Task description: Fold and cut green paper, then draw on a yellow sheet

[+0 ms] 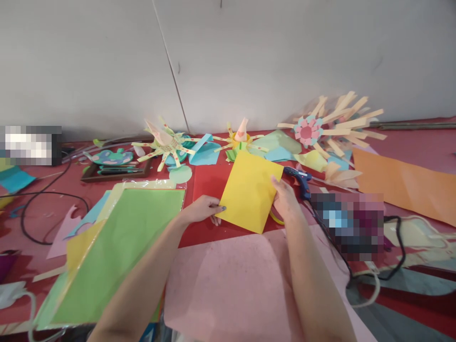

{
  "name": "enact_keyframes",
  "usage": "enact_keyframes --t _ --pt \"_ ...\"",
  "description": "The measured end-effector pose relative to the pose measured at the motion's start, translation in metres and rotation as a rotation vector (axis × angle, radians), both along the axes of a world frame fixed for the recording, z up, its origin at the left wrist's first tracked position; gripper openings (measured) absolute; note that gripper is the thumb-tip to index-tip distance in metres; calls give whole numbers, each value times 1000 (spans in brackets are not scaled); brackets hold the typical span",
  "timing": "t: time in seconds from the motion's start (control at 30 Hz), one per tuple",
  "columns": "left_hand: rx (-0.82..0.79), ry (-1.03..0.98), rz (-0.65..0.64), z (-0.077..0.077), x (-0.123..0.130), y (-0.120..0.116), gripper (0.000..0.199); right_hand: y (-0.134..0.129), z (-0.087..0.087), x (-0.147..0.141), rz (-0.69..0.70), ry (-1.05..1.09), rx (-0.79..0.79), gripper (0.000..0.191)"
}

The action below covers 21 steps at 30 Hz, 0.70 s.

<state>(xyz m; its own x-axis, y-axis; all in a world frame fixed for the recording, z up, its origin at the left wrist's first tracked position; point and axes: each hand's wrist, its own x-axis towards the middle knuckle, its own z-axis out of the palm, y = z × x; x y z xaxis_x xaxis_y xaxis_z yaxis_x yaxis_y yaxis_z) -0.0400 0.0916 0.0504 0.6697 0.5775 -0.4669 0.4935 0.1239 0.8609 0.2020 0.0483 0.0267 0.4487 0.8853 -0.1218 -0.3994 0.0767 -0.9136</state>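
A sheet of yellow paper is held tilted above the red table covering, one edge in each hand. My left hand pinches its lower left edge, thumb on top. On the right edge, my right hand grips the sheet with the thumb in front and the other fingers mostly hidden. A curved yellow strip shows just under the right hand; I cannot tell whether it is held. Close by lies a dark blue glue gun. Pink paper spreads in front of me.
Green paper in a clear sleeve lies at left, beside a brown tray with pens. Paper crafts and a pink paper flower stand along the wall. Orange paper and black cables are at right.
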Motion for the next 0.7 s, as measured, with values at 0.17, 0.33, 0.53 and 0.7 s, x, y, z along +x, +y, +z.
enact_keyframes --t 0.17,0.33,0.53,0.7 --pt "2 -13 -14 0 -2 1 35 0 -1 5 -110 123 -10 28" --pt "12 -16 -15 1 -3 2 35 2 -1 7 -243 70 45 27" --pt "50 0 20 0 0 1 30 4 3 1 -395 41 116 31" --pt "235 -9 107 -1 5 -2 30 2 5 3 -480 -12 178 23"
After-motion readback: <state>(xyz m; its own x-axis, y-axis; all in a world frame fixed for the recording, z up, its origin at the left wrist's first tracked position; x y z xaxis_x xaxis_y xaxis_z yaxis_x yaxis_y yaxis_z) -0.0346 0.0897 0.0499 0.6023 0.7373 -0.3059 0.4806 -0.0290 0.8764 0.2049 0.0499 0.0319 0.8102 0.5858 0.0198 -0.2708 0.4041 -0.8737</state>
